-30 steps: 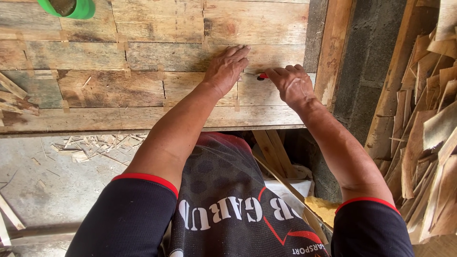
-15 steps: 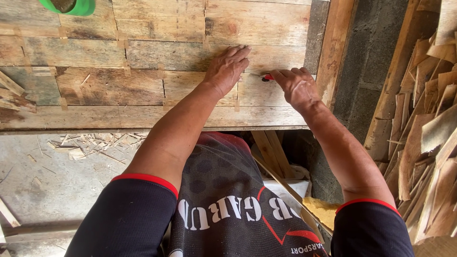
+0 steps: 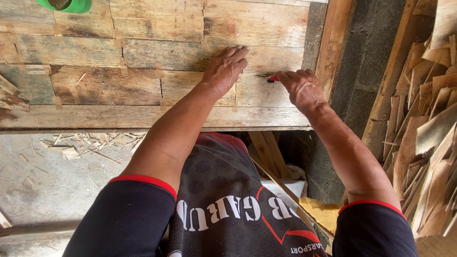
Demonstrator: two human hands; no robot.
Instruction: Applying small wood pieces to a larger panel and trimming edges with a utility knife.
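My left hand (image 3: 224,70) lies flat, fingers together, pressing on a sheet of joined thin wood strips (image 3: 143,62) spread over the work table. My right hand (image 3: 299,86) is closed around a small red-handled knife (image 3: 270,78). Its thin blade points left toward my left fingertips and rests on the wood sheet. The two hands are a short gap apart near the sheet's right end.
A green cup (image 3: 65,4) stands at the top left edge. A wooden post (image 3: 335,43) runs beside the table's right side. A pile of thin wood veneer pieces (image 3: 426,123) fills the right. Wood scraps (image 3: 83,143) litter the concrete floor below.
Both hands have stayed on the sheet. My right hand with the knife has shifted slightly to the right, away from my left hand.
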